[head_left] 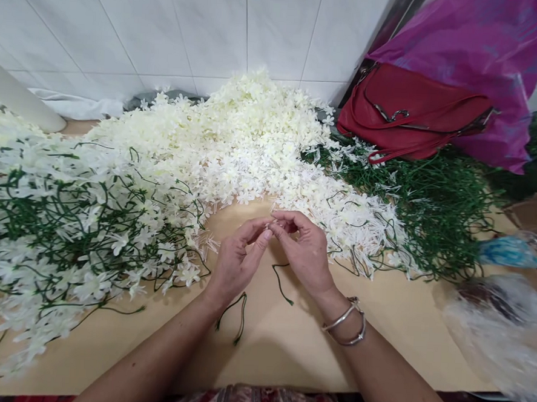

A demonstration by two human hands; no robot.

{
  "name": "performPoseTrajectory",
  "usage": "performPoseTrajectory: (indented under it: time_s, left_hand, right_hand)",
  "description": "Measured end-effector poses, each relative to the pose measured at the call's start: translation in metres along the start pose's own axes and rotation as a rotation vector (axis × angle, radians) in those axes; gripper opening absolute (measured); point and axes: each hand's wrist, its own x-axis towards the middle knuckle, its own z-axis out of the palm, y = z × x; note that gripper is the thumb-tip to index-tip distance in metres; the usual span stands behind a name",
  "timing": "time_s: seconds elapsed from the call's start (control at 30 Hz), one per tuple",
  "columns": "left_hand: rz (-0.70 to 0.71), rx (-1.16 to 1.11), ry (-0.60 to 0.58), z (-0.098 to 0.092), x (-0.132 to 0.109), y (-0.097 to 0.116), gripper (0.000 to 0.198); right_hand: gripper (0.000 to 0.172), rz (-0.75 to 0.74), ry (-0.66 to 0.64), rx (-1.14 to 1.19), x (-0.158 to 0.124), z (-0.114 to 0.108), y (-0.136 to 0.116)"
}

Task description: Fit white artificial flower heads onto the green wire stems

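Note:
My left hand [239, 258] and my right hand [302, 248] meet fingertip to fingertip above the tan table [278, 341]. Both are pinched on a small white artificial flower piece [270, 225] held between them. Thin green wire stems [237, 313] hang down from under my hands onto the table. A big heap of loose white flowers [235, 144] lies just beyond my fingers. My right wrist wears silver bangles [348, 321].
Finished green stems with white flowers [66, 231] pile up at the left. Bare green stems [436, 205] lie at the right. A red handbag [405, 115] and purple plastic bag [478, 50] stand at the back right. Clear plastic bags [501, 330] sit at the right edge.

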Motion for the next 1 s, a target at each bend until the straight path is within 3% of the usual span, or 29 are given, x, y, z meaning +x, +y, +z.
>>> performPoseTrajectory:
  time_s: [0.1, 0.17, 0.3, 0.43, 0.57, 0.67, 0.73, 0.87, 1.0]
  left_hand:
    - [-0.038, 0.038, 0.003, -0.001, -0.001, 0.010, 0.037]
    - [-0.076, 0.090, 0.025, -0.007, -0.002, 0.020, 0.038]
    - [-0.049, 0.400, 0.015, -0.032, -0.014, 0.036, 0.026]
    - [0.036, 0.782, -0.237, -0.054, -0.046, 0.041, 0.015]
    - [0.073, 0.951, -0.458, -0.056, -0.071, 0.043, 0.028]
    - [0.149, 1.029, -0.617, -0.051, -0.069, 0.046, 0.019]
    - [0.220, 1.018, -0.659, -0.051, -0.061, 0.042, 0.019]
    - [0.354, 1.006, -0.580, -0.053, -0.044, 0.018, 0.017]
    - [0.346, 1.100, -0.329, -0.049, -0.038, 0.003, 0.017]
  right_hand:
    - [0.001, -0.037, 0.012, -0.041, 0.003, -0.004, -0.003]
    - [0.004, -0.048, 0.019, -0.054, 0.004, -0.008, -0.003]
    - [0.005, -0.081, 0.048, 0.015, 0.008, -0.015, 0.001]
    - [0.010, 0.010, 0.026, 0.089, 0.010, -0.018, 0.005]
    - [0.013, 0.021, -0.010, 0.087, 0.009, -0.018, 0.004]
    - [0.014, 0.032, -0.016, 0.099, 0.010, -0.017, 0.005]
    - [0.016, 0.049, -0.011, 0.117, 0.011, -0.018, 0.007]
    - [0.020, 0.090, 0.056, 0.177, 0.015, -0.020, 0.012]
    - [0.022, 0.107, 0.077, 0.212, 0.018, -0.022, 0.015]
